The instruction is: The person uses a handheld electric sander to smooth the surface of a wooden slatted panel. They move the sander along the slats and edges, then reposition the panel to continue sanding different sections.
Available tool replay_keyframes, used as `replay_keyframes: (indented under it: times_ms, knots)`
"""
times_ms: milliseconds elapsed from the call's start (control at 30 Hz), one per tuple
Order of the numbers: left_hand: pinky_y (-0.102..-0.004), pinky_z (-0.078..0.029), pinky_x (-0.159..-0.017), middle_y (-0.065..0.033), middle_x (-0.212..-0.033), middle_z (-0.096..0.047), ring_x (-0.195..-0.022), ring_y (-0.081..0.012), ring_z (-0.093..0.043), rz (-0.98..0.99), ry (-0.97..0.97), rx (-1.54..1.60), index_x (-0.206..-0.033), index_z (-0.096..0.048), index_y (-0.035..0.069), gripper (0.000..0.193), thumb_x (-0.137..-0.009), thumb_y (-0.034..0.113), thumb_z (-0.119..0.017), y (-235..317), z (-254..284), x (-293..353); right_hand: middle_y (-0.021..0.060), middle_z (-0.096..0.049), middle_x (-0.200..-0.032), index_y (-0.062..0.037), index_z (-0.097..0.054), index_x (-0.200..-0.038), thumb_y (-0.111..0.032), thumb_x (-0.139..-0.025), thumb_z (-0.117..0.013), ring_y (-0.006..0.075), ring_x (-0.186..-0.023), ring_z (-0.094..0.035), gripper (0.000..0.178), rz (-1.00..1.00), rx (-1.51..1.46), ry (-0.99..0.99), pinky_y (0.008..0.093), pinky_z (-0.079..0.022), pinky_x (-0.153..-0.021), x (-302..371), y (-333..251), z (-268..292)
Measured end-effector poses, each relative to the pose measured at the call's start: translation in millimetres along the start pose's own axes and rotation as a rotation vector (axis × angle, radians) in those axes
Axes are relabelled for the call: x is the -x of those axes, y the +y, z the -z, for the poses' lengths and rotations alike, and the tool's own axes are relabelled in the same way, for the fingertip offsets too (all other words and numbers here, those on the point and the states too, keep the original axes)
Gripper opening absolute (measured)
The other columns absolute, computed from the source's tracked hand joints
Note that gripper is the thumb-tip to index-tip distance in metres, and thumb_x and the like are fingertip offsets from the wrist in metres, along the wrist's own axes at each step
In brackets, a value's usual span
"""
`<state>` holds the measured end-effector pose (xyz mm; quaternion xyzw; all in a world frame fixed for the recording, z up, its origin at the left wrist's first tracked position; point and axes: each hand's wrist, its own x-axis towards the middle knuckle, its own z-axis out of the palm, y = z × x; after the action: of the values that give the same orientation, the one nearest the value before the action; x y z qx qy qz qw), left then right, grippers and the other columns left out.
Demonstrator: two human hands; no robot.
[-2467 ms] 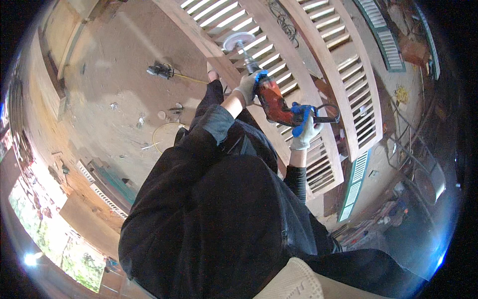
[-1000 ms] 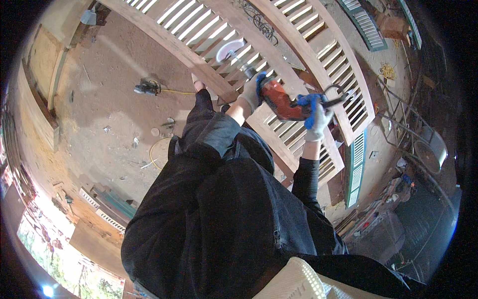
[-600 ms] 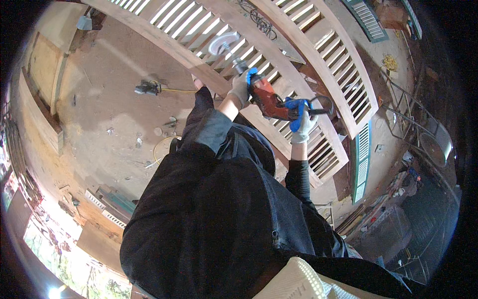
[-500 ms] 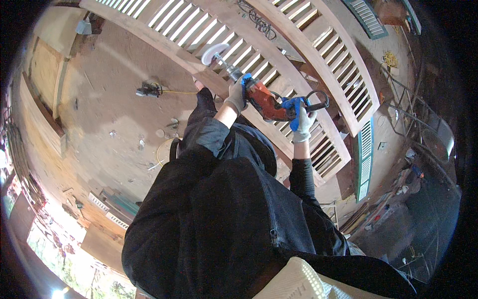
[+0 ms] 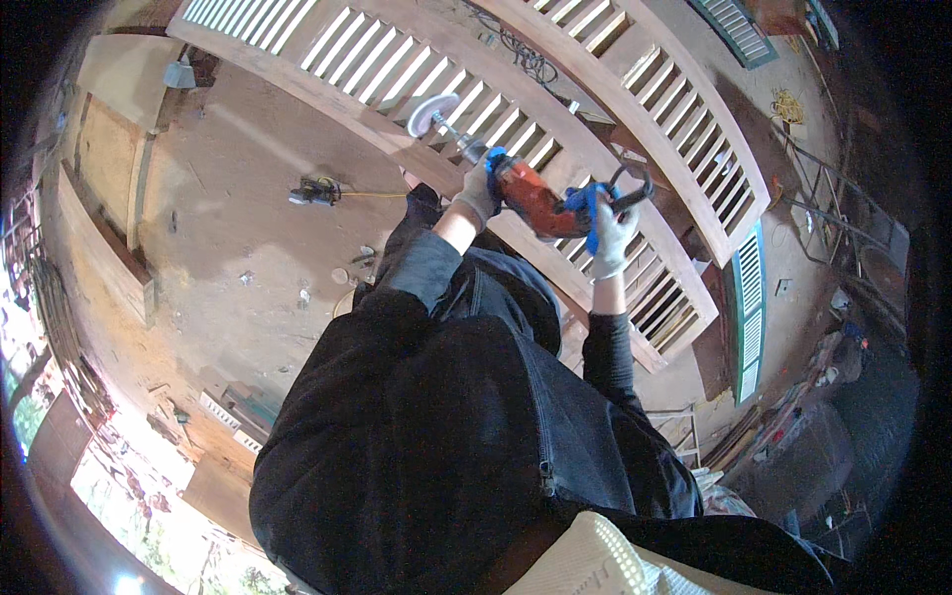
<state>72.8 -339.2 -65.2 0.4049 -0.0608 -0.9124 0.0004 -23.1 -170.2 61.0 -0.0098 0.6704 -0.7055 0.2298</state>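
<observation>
Both my hands wear grey gloves with blue palms and grip a red power drill (image 5: 536, 196). My left hand (image 5: 480, 190) wraps round its front, just behind the metal chuck. At the rear handle is my right hand (image 5: 611, 230), closed, beside the looped black cord (image 5: 635, 178). A pale round sanding disc (image 5: 432, 115) sits on the drill's shaft. The disc is over the slats and near rail of a bare wooden louvred shutter (image 5: 567, 109); whether it touches the wood I cannot tell.
Beyond lies a second bare louvred shutter (image 5: 684, 129), with a dark coiled cable (image 5: 526, 58) between the two. Another power tool (image 5: 315, 190) with a yellow cord rests on the floor at left. A green louvred shutter (image 5: 751, 312) and a metal frame (image 5: 843, 213) are at right.
The view has shifted slightly, so the floor and shutters appear further right. The drill and disc have moved a little relative to the shutter; both hands keep their grip.
</observation>
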Motion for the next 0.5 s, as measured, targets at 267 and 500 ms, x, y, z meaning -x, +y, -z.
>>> replay_keyframes:
  times_ms: [267,500]
  knots:
    - [-0.0381,-0.045,-0.083,-0.0107,-0.098,-0.062,-0.089,-0.0244,-0.059,-0.032,-0.424,0.043,-0.098,-0.058,0.008,0.043,-0.087,0.041,-0.035,26.4,-49.0,-68.6,0.0074,-0.060,-0.066,0.0050,-0.061,-0.081,-0.009,-0.081,-0.061,0.0144,-0.056,-0.058,0.014,0.040,0.079,-0.217,0.0266,-0.049,-0.053,-76.4,-101.6,-41.4]
    - [-0.0370,-0.047,-0.079,-0.0093,-0.095,-0.063,-0.086,-0.0234,-0.060,-0.114,-0.259,0.122,-0.098,-0.059,0.009,0.040,-0.086,0.041,-0.040,13.8,6.0,-49.1,0.0059,-0.061,-0.069,0.0038,-0.061,-0.083,-0.011,-0.080,-0.061,0.0134,-0.058,-0.058,0.015,-0.048,-0.030,-0.242,0.0269,-0.049,-0.054,-52.8,-81.5,-44.4]
